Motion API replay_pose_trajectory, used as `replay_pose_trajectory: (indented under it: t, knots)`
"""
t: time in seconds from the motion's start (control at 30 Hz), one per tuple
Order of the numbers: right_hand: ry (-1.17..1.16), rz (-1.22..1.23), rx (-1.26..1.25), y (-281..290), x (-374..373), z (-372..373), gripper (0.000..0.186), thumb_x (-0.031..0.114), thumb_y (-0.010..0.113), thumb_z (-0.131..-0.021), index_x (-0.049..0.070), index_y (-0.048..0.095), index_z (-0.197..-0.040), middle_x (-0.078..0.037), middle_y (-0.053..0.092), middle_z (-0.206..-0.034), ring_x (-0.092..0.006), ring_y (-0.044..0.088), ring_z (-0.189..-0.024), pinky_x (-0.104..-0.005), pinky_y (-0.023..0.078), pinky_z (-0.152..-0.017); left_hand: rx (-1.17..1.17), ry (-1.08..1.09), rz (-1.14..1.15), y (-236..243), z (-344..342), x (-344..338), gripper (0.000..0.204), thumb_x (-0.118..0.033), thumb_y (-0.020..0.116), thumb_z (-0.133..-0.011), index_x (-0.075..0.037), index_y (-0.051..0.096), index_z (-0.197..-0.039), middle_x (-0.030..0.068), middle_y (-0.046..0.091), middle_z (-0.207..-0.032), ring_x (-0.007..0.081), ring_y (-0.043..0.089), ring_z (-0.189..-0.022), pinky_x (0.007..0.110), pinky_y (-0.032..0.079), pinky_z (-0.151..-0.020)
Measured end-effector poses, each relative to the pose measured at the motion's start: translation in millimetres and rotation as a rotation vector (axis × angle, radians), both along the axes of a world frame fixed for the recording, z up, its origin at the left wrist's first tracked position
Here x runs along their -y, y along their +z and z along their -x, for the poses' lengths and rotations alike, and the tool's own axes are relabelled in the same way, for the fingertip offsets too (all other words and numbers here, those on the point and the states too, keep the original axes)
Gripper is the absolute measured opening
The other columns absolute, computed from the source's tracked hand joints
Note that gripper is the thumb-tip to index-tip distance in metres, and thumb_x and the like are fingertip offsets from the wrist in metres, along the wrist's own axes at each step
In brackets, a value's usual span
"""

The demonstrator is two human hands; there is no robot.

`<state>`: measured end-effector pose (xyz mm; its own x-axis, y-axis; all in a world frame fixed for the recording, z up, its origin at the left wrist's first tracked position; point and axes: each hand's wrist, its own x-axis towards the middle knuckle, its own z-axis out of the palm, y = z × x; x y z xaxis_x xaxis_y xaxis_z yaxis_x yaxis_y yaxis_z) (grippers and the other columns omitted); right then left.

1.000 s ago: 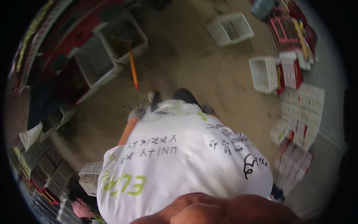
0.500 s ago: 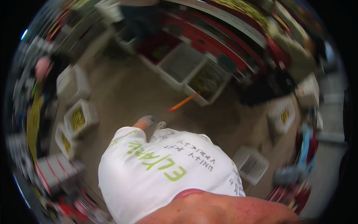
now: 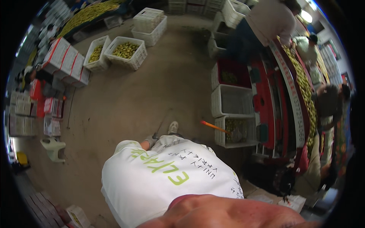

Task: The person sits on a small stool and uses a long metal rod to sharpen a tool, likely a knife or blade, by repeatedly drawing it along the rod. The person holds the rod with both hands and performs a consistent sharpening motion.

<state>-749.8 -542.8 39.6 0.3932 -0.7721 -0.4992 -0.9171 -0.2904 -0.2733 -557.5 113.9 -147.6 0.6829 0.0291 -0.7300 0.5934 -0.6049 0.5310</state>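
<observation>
My left hand point(image 3: 151, 141), in a pale glove, hangs low in front of the white shirt. It is closed on the dark grip of a thin rod point(image 3: 162, 122), which slants forward over the brown floor and is hard to follow toward its tip. My shoe point(image 3: 173, 127) shows just beyond the shirt. My right hand is out of sight. Ahead to the right, a white crate point(image 3: 218, 143) holds some green-yellow round fruit, and an orange stick point(image 3: 213, 125) pokes out over its near side.
A white crate point(image 3: 214, 100) and a red-lined crate point(image 3: 215, 76) line the red sorting machine point(image 3: 266, 102) with fruit on top, where several people work. At left stand fruit-filled crates point(image 3: 137, 60), stacked cartons point(image 3: 65, 60) and a pale plastic stool point(image 3: 53, 150).
My view has swung to the left: the sorting machine and its crates went from the top to the right side. The rod in my left hand now shows.
</observation>
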Motion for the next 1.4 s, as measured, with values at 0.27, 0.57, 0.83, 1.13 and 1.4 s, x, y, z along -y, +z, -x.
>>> replay_pose_trajectory:
  t: [0.27, 0.57, 0.83, 1.13, 1.4]
  knots:
    - [0.118, 0.104, 0.101, 57.8, 14.2, -68.1, 0.042, 0.043, 0.053, -0.088, 0.014, 0.056, -0.118, -0.012, 0.061, -0.102, -0.0271, 0.059, -0.094, -0.0403, 0.048, -0.081, -0.112, -0.469, -0.086, 33.0, -45.9, -7.7, 0.038, -0.049, 0.06, -0.078, -0.012, 0.069, -0.081, 0.0043, 0.066, -0.072, 0.0194, 0.058, -0.061, 0.036, 0.046, -0.058]
    - [0.393, -0.084, 0.255, 32.9, -18.6, -116.5, 0.041, 0.043, 0.054, -0.089, 0.014, 0.056, -0.118, -0.011, 0.061, -0.099, -0.026, 0.059, -0.091, -0.04, 0.048, -0.08, -0.041, 0.588, 0.182, 7.3, 82.7, 72.3, 0.037, -0.039, 0.065, -0.08, -0.003, 0.068, -0.087, 0.0098, 0.066, -0.076, 0.0238, 0.061, -0.071, 0.04, 0.046, -0.063]
    - [0.659, -0.646, 0.182, -33.3, -221.7, -151.1, 0.041, 0.042, 0.054, -0.089, 0.014, 0.055, -0.119, -0.01, 0.061, -0.096, -0.0251, 0.059, -0.088, -0.0396, 0.048, -0.078, 0.186, 0.896, 0.297, 46.0, 166.5, 42.2, 0.032, -0.035, 0.069, -0.077, -0.007, 0.063, -0.092, 0.0066, 0.063, -0.075, 0.0153, 0.058, -0.064, 0.032, 0.047, -0.059]
    - [0.748, -1.078, -0.363, -15.8, -576.2, -270.3, 0.04, 0.051, 0.058, -0.087, 0.015, 0.05, -0.102, 0.001, 0.049, -0.085, -0.0114, 0.045, -0.068, -0.0279, 0.042, -0.06, 0.237, 0.516, 0.316, 138.0, 18.1, -89.2, 0.039, -0.043, 0.063, -0.08, -0.009, 0.064, -0.099, 0.0096, 0.064, -0.077, 0.0211, 0.06, -0.069, 0.036, 0.047, -0.064]
    - [0.225, -1.498, -0.398, 20.0, -736.7, -315.3, 0.023, 0.034, 0.055, -0.089, 0.014, 0.059, -0.099, -0.008, 0.064, -0.09, -0.0248, 0.06, -0.087, -0.0386, 0.049, -0.084, 0.51, 0.104, 0.169, 213.7, -40.8, -193.9, 0.042, -0.036, 0.058, -0.08, -0.011, 0.059, -0.114, 0.0172, 0.065, -0.103, 0.0347, 0.061, -0.097, 0.043, 0.047, -0.082]
